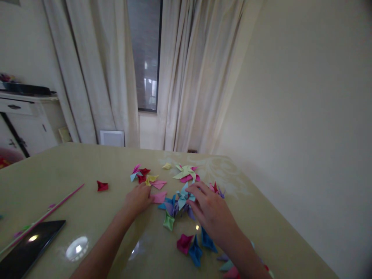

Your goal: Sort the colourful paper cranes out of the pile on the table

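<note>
Several folded-paper origami pieces lie clustered on the table between my hands. My right hand (211, 209) has its thumb and fingers closed around a light blue origami piece (182, 197), above purple and blue ones. My left hand (138, 200) rests at the cluster's left side with its fingers curled together. Its fingertips are partly hidden, beside a pink folded paper (159, 197) and a yellow piece (151, 179). A green folded piece (169, 221) lies just below the cluster. Nearer me are a magenta piece (184, 244) and a dark blue piece (195, 252).
A pale green pinwheel shape (186, 171) lies behind my right hand. One red piece (102, 186) sits apart on the left. A long pink stick (62, 201) and a black glossy tablet-like slab (31, 244) lie at the near left. More pieces lie under my right forearm.
</note>
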`<state>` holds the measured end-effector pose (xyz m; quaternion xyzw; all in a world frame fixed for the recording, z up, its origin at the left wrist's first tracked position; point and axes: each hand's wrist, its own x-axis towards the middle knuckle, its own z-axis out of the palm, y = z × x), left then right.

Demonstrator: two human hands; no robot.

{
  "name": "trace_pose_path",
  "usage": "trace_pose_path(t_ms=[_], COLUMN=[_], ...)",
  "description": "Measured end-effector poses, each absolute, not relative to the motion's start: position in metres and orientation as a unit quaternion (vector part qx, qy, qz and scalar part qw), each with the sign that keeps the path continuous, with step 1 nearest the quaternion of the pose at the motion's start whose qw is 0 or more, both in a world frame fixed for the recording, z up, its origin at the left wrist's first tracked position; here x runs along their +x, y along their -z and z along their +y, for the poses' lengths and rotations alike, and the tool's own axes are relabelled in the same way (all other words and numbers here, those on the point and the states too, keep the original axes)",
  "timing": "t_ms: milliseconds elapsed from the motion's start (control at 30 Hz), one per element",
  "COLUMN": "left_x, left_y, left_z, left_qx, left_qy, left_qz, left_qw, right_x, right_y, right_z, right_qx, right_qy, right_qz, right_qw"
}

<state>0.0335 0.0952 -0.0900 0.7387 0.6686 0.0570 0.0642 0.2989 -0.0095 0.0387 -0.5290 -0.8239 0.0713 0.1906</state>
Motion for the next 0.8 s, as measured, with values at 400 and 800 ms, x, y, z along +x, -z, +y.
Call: trace_pose_path(t_ms=[400, 800], left_x=[0.024, 0.010], left_y=[0.106, 0.106], left_z=[0.108, 0.108], left_qx=[0.711, 0.755], left_qy=[-0.126, -0.113], left_qz=[0.680, 0.623], left_qw=[0.127, 0.170], right_x=[0.297, 0.295], right_y=[-0.036, -0.035], right_z=[-0.011, -0.013], right_qx=[-0.525, -0.522], right_qy=[-0.074, -0.058], right_qz=[-0.830, -0.831], right_qw=[0.176, 0.185])
